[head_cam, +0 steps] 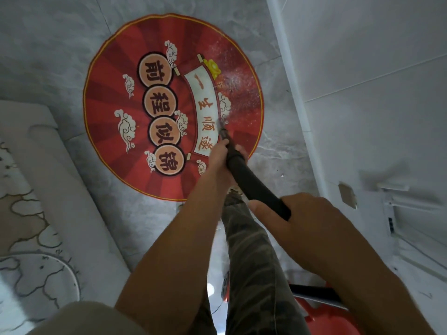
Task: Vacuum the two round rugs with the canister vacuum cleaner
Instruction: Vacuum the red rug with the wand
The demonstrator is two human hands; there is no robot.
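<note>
A round red rug (116, 110) with Chinese characters and cloud patterns lies on the grey floor ahead of me. White dust (237, 78) is scattered over its right side. Both hands hold the vacuum's black wand (249, 175), which slants up and to the left. My left hand (221, 158) grips it near the front, and my right hand (302, 213) grips its rear end. The wand's tip (222, 128) rests on the rug at the edge of the dust. The red canister (316, 308) sits by my legs at the bottom right. Only one rug is in view.
A white wall and baseboard (297, 97) run along the right, close to the rug. A pale marbled piece of furniture (43, 184) stands at the left. White fittings (396, 197) sit low on the right. Grey floor tiles (60, 44) surround the rug.
</note>
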